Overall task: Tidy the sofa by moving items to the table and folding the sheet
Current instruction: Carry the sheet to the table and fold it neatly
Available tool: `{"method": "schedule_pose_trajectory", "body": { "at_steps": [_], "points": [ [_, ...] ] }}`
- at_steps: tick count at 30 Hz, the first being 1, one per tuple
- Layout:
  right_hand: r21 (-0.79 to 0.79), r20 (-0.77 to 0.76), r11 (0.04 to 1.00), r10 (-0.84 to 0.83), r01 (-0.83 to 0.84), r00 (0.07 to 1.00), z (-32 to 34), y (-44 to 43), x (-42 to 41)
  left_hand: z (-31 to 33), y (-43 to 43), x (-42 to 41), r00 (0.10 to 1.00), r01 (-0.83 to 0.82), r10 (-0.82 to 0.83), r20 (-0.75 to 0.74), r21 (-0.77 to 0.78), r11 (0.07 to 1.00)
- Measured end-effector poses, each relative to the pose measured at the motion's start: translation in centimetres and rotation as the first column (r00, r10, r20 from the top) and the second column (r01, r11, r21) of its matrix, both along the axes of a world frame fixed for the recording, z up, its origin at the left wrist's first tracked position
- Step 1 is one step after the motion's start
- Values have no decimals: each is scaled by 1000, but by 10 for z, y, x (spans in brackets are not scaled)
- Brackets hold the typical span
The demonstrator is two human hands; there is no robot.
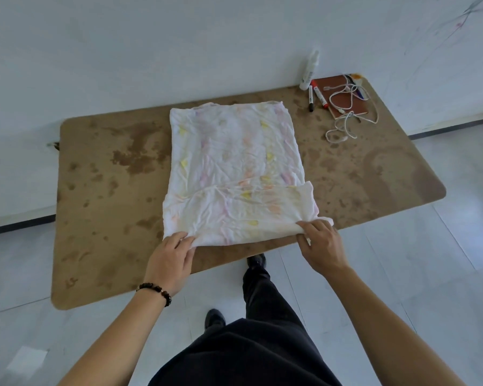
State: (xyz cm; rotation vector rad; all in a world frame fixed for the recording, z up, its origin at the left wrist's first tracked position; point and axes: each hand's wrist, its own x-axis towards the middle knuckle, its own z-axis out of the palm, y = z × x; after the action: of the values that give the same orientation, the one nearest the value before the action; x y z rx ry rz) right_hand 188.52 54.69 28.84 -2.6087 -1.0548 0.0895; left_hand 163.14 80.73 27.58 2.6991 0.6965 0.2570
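Observation:
A white sheet [234, 168] with faint pink and yellow marks lies folded into a rectangle in the middle of a stained brown table [101, 190]. My left hand [171, 260], with a bead bracelet at the wrist, pinches the sheet's near left corner. At the near right corner my right hand [319, 243] grips the fabric, which is bunched and slightly lifted there. A fold line crosses the sheet a little beyond my hands.
At the table's far right corner lie a brown notebook [343, 98], a white cable [346, 123] looped over it, two markers [315, 97] and a white spray bottle [308, 71]. A white wall runs behind the table. My dark trousers and shoes stand on the pale floor.

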Motion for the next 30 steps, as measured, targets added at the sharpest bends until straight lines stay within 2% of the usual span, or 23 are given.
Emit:
{"method": "schedule_pose_trajectory", "body": {
  "at_steps": [3,6,12,16,22,27,30],
  "points": [
    [34,102,999,23,-27,994,9,-13,-19,10,-1,-24,999,22,-25,34,72,997],
    [-23,168,997,82,-80,982,17,-29,-35,16,-3,-44,998,52,-53,18,74,996],
    [21,149,999,31,-35,988,40,-25,-25,37,9,-39,1000,-14,13,-22,-48,999],
    [48,221,996,68,-81,973,61,7,16,55,60,2,997,-26,13,-81,-158,987],
    [-167,157,985,59,-33,986,62,89,120,66,145,107,991,-112,80,-110,-326,939],
    [-372,125,928,54,-4,991,32,164,210,37,217,197,973,-164,107,-203,-292,942],
    [-414,123,910,65,-8,990,4,206,259,8,254,246,963,-158,88,-254,-271,950]
  ]
}}
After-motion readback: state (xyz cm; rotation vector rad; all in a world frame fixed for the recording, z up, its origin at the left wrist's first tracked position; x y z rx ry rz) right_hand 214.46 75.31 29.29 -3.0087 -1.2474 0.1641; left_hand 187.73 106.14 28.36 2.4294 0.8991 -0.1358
